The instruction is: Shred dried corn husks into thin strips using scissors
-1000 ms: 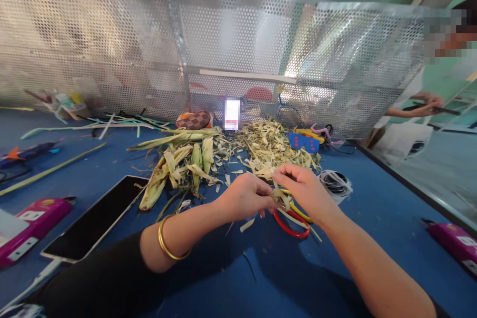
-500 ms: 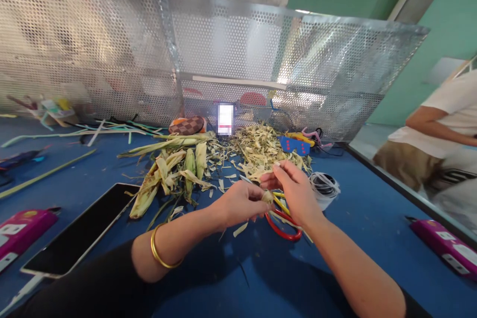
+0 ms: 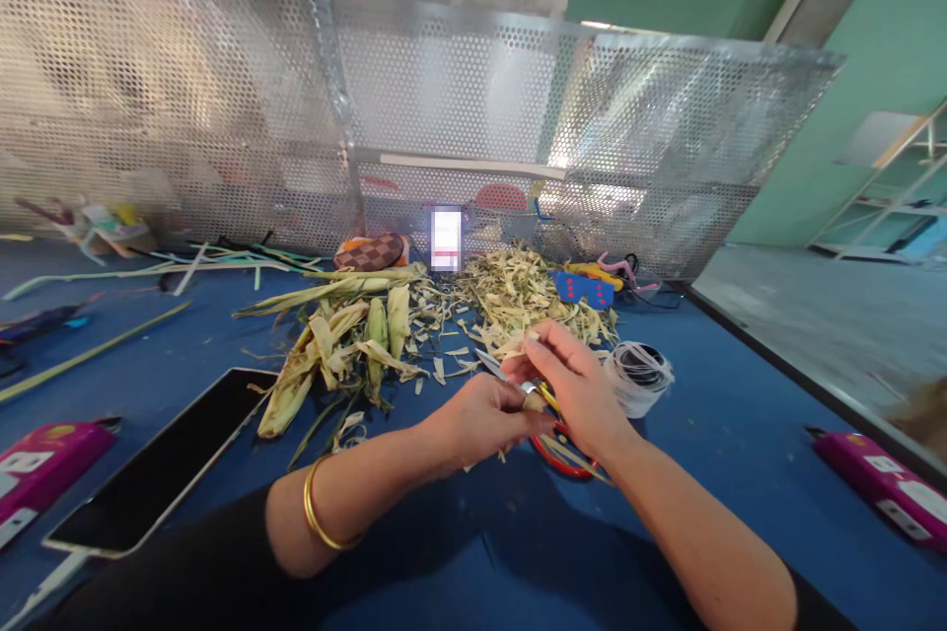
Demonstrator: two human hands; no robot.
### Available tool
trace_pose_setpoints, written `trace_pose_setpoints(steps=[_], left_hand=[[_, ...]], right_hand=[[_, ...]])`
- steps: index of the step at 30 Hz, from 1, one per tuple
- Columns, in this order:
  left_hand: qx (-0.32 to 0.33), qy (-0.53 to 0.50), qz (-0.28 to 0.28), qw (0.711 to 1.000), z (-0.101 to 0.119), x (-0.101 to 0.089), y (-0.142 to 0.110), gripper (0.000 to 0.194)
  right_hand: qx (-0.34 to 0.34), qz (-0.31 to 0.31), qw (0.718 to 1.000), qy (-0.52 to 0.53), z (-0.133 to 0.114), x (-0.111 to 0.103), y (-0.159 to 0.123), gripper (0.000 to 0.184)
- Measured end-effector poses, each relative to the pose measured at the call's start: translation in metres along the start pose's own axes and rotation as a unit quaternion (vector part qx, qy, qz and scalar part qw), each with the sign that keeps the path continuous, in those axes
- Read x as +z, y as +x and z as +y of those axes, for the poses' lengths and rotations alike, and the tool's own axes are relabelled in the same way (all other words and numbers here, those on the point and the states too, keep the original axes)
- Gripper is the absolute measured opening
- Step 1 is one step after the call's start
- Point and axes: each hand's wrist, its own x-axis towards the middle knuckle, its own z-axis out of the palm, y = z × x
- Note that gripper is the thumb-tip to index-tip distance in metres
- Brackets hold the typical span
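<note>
My left hand is closed, thumb against fingers, on a small pale rolled piece of corn husk. Close on its right, my right hand has curled fingers with the thumb pressed toward the index finger; what they pinch, if anything, is too small to make out. Beneath both hands lie scissors with red and yellow handles, their blades pointing to the upper left and partly covered. Whole dried corn husks lie to the left of the hands, and a heap of shredded husk is just beyond them.
A white roll of flat strip stands right of my right hand. Left are a phone on a cable and a magenta power strip; another power strip lies right. A perforated metal screen closes the back.
My right hand has shifted slightly left, nearer the left hand, its thumb lower. The left hand stays on the husk piece. The person at the right has mostly gone out of view.
</note>
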Motion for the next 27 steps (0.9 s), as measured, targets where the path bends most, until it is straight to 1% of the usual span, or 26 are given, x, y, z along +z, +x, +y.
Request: trace_pose_setpoints(steps=[2, 4, 5, 7, 9, 11, 14, 16, 17, 18, 19, 20, 21, 22, 23, 24, 25, 26, 27], left_hand=[[-0.009, -0.054, 0.003, 0.998, 0.002, -0.002, 0.000, 0.033], [-0.006, -0.113, 0.006, 0.994, 0.005, -0.005, -0.001, 0.028], [-0.003, -0.129, 0.012, 0.992, 0.007, -0.007, -0.001, 0.026], [-0.002, -0.126, 0.023, 0.992, 0.010, -0.012, 0.000, 0.023], [-0.006, -0.107, 0.029, 0.994, 0.011, -0.015, 0.000, 0.021], [-0.011, -0.100, 0.026, 0.995, 0.010, -0.018, 0.001, 0.024], [-0.013, -0.101, 0.014, 0.995, 0.007, -0.020, 0.003, 0.034], [-0.022, -0.097, 0.014, 0.995, 0.007, -0.021, 0.004, 0.036], [-0.031, -0.096, 0.019, 0.995, 0.007, -0.022, 0.004, 0.036], [-0.042, -0.099, 0.028, 0.994, 0.007, -0.022, 0.004, 0.035], [-0.054, -0.108, 0.041, 0.992, 0.008, -0.022, 0.004, 0.034], [-0.062, -0.120, 0.057, 0.989, 0.008, -0.022, 0.004, 0.032], [-0.067, -0.136, 0.076, 0.986, 0.008, -0.023, 0.005, 0.031], [-0.068, -0.153, 0.097, 0.981, 0.008, -0.023, 0.005, 0.030], [-0.066, -0.169, 0.119, 0.976, 0.007, -0.024, 0.006, 0.029], [-0.062, -0.186, 0.141, 0.970, 0.005, -0.024, 0.008, 0.028], [-0.058, -0.204, 0.161, 0.964, 0.003, -0.025, 0.010, 0.028], [-0.056, -0.222, 0.176, 0.958, 0.000, -0.025, 0.011, 0.028], [-0.056, -0.237, 0.186, 0.952, -0.002, -0.026, 0.013, 0.029]], right_hand=[[-0.025, -0.010, 0.999, -0.042, 0.003, -0.005, 0.003, 0.021], [-0.055, -0.014, 0.991, -0.124, 0.005, -0.012, 0.006, 0.020], [-0.063, -0.030, 0.982, -0.174, 0.005, -0.015, 0.007, 0.020], [-0.067, -0.091, 0.961, -0.253, 0.006, -0.020, 0.009, 0.022], [-0.072, -0.131, 0.949, -0.276, 0.005, -0.022, 0.009, 0.023], [-0.074, -0.120, 0.953, -0.268, 0.005, -0.021, 0.009, 0.018], [-0.053, -0.073, 0.957, -0.275, 0.008, -0.020, 0.010, 0.015], [-0.043, -0.054, 0.953, -0.295, 0.010, -0.021, 0.011, 0.016], [-0.051, -0.045, 0.948, -0.312, 0.011, -0.022, 0.012, 0.016], [-0.076, -0.029, 0.939, -0.335, 0.011, -0.023, 0.012, 0.015], [-0.122, -0.004, 0.923, -0.365, 0.009, -0.024, 0.011, 0.015], [-0.186, 0.024, 0.897, -0.400, 0.007, -0.024, 0.010, 0.014], [-0.263, 0.050, 0.861, -0.432, 0.004, -0.024, 0.008, 0.012], [-0.344, 0.061, 0.815, -0.462, 0.002, -0.023, 0.005, 0.011], [-0.413, 0.050, 0.766, -0.491, 0.000, -0.021, 0.003, 0.012], [-0.464, 0.011, 0.719, -0.517, -0.001, -0.018, 0.000, 0.014], [-0.495, -0.043, 0.674, -0.547, -0.001, -0.014, -0.002, 0.016], [-0.506, -0.086, 0.630, -0.583, 0.000, -0.009, -0.004, 0.017], [-0.512, -0.111, 0.590, -0.614, 0.002, -0.005, -0.006, 0.018]])
